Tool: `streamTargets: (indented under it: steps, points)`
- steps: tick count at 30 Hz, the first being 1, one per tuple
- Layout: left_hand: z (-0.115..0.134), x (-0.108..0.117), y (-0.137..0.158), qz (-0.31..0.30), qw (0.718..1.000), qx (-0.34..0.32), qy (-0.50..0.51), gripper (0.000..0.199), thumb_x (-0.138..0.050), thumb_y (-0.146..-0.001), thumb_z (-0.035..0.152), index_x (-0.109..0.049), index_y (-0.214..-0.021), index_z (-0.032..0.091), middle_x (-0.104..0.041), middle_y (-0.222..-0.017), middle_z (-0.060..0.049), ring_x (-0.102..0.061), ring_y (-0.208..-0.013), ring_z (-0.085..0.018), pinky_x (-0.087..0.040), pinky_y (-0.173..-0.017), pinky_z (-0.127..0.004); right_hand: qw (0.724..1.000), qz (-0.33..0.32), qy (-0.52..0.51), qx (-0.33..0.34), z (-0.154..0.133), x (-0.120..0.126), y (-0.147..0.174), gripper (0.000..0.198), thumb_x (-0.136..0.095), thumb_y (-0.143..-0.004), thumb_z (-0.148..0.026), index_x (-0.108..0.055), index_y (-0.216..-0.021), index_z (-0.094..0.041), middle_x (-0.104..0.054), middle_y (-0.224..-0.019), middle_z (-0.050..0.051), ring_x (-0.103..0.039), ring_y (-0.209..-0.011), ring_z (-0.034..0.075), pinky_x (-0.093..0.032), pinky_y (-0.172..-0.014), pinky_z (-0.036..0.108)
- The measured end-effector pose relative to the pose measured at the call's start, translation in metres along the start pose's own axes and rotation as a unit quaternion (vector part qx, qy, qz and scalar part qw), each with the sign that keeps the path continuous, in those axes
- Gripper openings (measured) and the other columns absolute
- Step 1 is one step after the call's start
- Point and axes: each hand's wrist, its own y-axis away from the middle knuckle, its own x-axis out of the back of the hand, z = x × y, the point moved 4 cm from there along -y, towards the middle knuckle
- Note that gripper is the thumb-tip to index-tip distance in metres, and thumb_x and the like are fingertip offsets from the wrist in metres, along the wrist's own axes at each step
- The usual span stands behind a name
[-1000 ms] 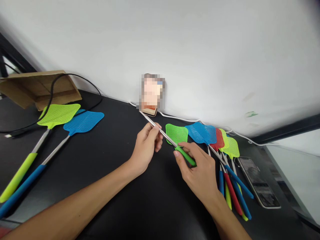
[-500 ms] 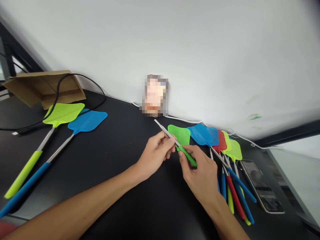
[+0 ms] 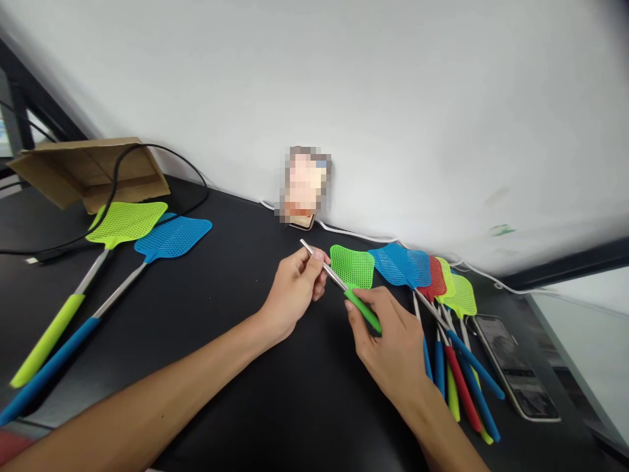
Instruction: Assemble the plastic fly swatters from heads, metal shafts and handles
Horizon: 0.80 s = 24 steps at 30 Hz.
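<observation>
My left hand (image 3: 295, 295) pinches the metal rod (image 3: 337, 278) of a fly swatter handle, close to its bare tip. My right hand (image 3: 393, 334) is closed around the green grip (image 3: 362, 308) at the lower end of that handle. The rod slants up and to the left above the black table, with no swatter head on its tip. Just behind the hands lies a loose-looking green mesh swatter head (image 3: 352, 265); whether anything is joined to its lower edge is hidden.
Blue (image 3: 400, 264), red (image 3: 432, 280) and yellow-green (image 3: 460, 295) fly swatters lie piled at right, beside a phone (image 3: 518, 367). At left are a yellow-green swatter (image 3: 126, 223), a blue swatter (image 3: 173, 237), a cardboard box (image 3: 98, 172) and a black cable (image 3: 115, 170). A blurred-out device (image 3: 304, 187) leans against the wall.
My left hand has shifted left along the rod toward its tip, baring more metal above the green grip. My right hand still holds the grip, moved very slightly.
</observation>
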Motion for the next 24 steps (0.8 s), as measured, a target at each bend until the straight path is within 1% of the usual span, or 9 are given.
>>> streamTargets:
  steps: [3,5,8,11,13,16,18,21,24]
  points:
    - [0.001,-0.001,0.001,-0.02,1.0,-0.01,0.01,0.03,-0.06,-0.095,0.046,-0.056,-0.086,0.018,-0.045,-0.062,0.005,-0.04,-0.051,-0.007,-0.033,-0.05,-0.022,1.0,0.003,-0.012,-0.005,-0.001,0.0,0.002,0.012,-0.059,-0.095,-0.017,-0.063,-0.106,-0.02,-0.069,-0.085,0.004,-0.067,-0.077,0.019,-0.051,-0.068,0.029]
    - [0.001,-0.002,0.001,-0.034,0.999,-0.013,0.02,0.03,-0.059,-0.096,0.046,-0.055,-0.085,0.018,-0.044,-0.062,0.005,-0.04,-0.051,-0.008,-0.033,-0.051,-0.023,0.999,0.002,-0.029,-0.028,-0.003,0.001,0.003,0.011,-0.06,-0.095,-0.019,-0.064,-0.105,-0.021,-0.07,-0.081,0.002,-0.066,-0.07,0.017,-0.05,-0.064,0.027]
    - [0.0,-0.003,0.002,-0.049,0.998,-0.02,0.03,0.03,-0.057,-0.098,0.045,-0.054,-0.085,0.018,-0.044,-0.063,0.005,-0.04,-0.054,-0.008,-0.033,-0.054,-0.023,0.989,-0.025,-0.099,-0.106,-0.002,0.002,0.004,0.007,-0.061,-0.096,-0.024,-0.064,-0.102,-0.022,-0.067,-0.074,-0.001,-0.061,-0.06,0.014,-0.044,-0.055,0.025]
    - [-0.002,-0.004,0.003,-0.062,0.997,-0.024,0.033,0.03,-0.055,-0.099,0.045,-0.053,-0.085,0.019,-0.044,-0.062,0.005,-0.039,-0.056,-0.009,-0.033,-0.056,-0.024,0.953,-0.065,-0.223,-0.194,0.001,-0.001,0.003,0.009,-0.062,-0.097,-0.031,-0.063,-0.097,-0.022,-0.065,-0.07,-0.001,-0.057,-0.059,0.012,-0.038,-0.051,0.023]
    - [-0.002,-0.004,0.004,-0.066,0.997,-0.021,0.034,0.03,-0.056,-0.098,0.046,-0.053,-0.085,0.019,-0.044,-0.062,0.005,-0.039,-0.056,-0.009,-0.033,-0.057,-0.024,0.899,-0.09,-0.343,-0.258,0.003,-0.005,0.003,0.014,-0.062,-0.097,-0.036,-0.062,-0.096,-0.022,-0.062,-0.068,-0.002,-0.046,-0.051,0.008,-0.03,-0.047,0.022]
    - [-0.003,-0.004,0.005,-0.066,0.997,-0.017,0.026,0.032,-0.059,-0.096,0.049,-0.053,-0.085,0.019,-0.043,-0.062,0.005,-0.039,-0.057,-0.009,-0.033,-0.057,-0.024,0.775,-0.118,-0.509,-0.355,0.003,-0.014,0.005,0.02,-0.064,-0.096,-0.041,-0.06,-0.096,-0.021,-0.057,-0.065,-0.005,-0.023,-0.042,0.003,-0.016,-0.042,0.021]
    - [-0.003,-0.004,0.005,-0.072,0.997,-0.015,0.022,0.033,-0.058,-0.096,0.049,-0.054,-0.085,0.019,-0.044,-0.063,0.005,-0.039,-0.057,-0.009,-0.033,-0.057,-0.024,0.71,-0.126,-0.567,-0.399,0.001,-0.019,0.007,0.021,-0.065,-0.095,-0.04,-0.06,-0.094,-0.02,-0.056,-0.063,-0.005,-0.018,-0.041,0.001,-0.013,-0.042,0.02]
    - [-0.004,-0.004,0.003,-0.08,0.997,-0.01,0.021,0.034,-0.059,-0.095,0.05,-0.054,-0.084,0.018,-0.044,-0.065,0.005,-0.039,-0.057,-0.009,-0.033,-0.056,-0.023,0.646,-0.128,-0.611,-0.439,-0.002,-0.023,0.01,0.021,-0.066,-0.095,-0.039,-0.063,-0.094,-0.019,-0.055,-0.062,-0.006,-0.015,-0.041,0.001,-0.013,-0.04,0.019]
    - [-0.006,-0.004,0.002,-0.086,0.996,0.002,0.032,0.035,-0.06,-0.094,0.051,-0.054,-0.083,0.018,-0.045,-0.065,0.005,-0.04,-0.056,-0.009,-0.034,-0.055,-0.022,0.608,-0.135,-0.639,-0.451,-0.005,-0.027,0.013,0.022,-0.066,-0.095,-0.039,-0.065,-0.096,-0.018,-0.053,-0.061,-0.006,-0.013,-0.041,0.001,-0.013,-0.038,0.018]
